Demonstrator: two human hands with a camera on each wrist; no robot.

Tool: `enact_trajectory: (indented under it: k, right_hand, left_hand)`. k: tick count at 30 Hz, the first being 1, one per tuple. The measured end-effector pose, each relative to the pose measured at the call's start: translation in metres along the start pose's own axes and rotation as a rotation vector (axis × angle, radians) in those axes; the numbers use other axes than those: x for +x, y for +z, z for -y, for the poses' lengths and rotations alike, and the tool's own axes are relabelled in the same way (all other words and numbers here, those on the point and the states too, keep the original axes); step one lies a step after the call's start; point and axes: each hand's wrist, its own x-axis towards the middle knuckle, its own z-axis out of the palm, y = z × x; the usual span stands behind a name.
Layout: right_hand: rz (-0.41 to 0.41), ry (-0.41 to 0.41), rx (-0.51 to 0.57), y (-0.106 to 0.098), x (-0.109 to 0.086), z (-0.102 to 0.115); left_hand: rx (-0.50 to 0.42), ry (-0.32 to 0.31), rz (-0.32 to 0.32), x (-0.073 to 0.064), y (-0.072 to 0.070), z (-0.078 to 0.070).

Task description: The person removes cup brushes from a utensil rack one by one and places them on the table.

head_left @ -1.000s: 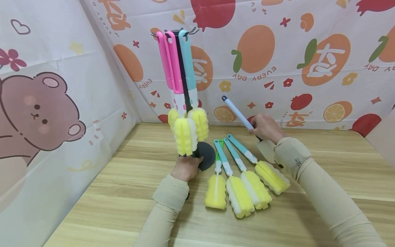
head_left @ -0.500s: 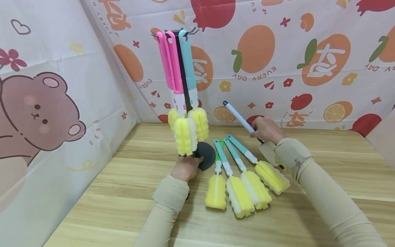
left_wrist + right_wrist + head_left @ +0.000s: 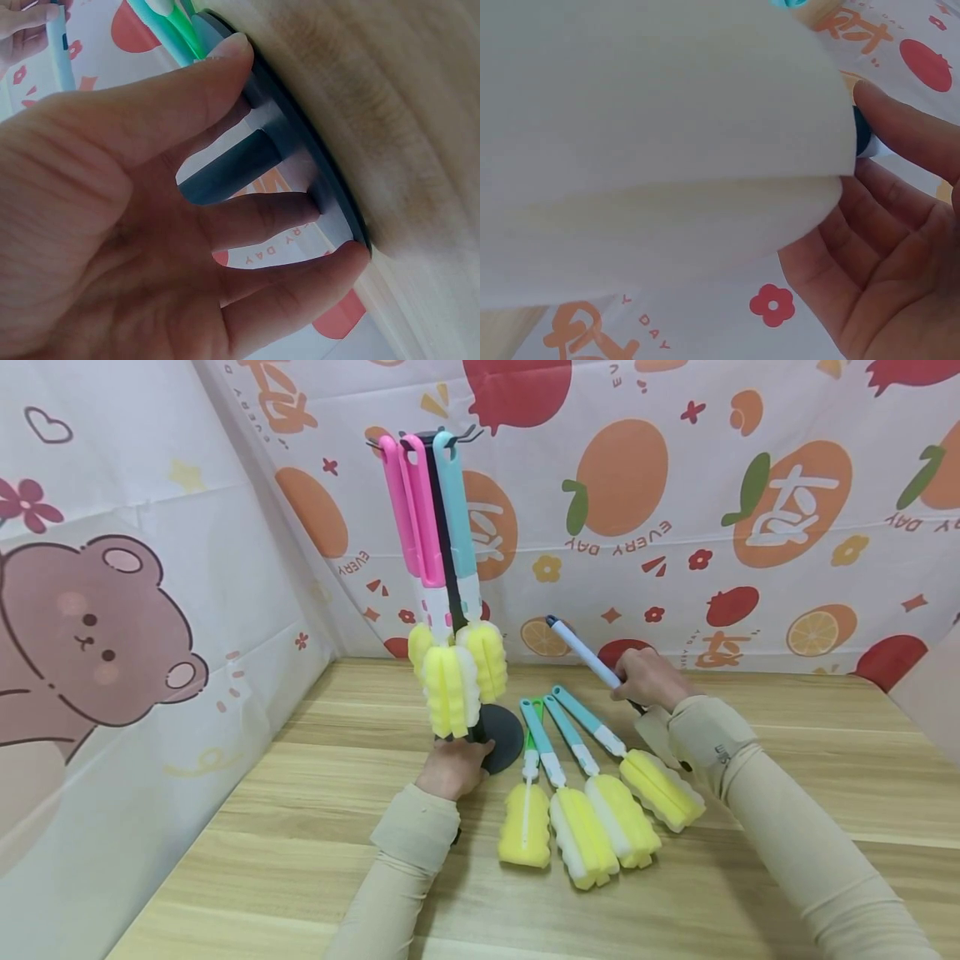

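Pale-blue, rod-handled brush (image 3: 583, 649), probably light, best held low: my right hand (image 3: 651, 677) is gripping there, my spread left hand (image 3: 453, 766) pressing a black disc (image 3: 506, 739).

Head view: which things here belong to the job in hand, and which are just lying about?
Seemingly part of the job:
black stand, left hand on its base
pale-blue-handled brush, held by the right hand
three hanging brushes
four loose brushes, likely

Surroundings only; none looks like a stray item:
wooden table
fruit-print cloth
bear-print cloth
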Motion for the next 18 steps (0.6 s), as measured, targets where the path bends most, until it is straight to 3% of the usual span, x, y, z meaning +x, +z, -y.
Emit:
enact_trajectory:
  k: [18]
  right_hand:
    - [0.135,0.029,-0.025,0.0050,-0.0006,-0.0104]
  left_hand:
    - [-0.006,-0.005,0.013,-0.0017,-0.0034,-0.0006]
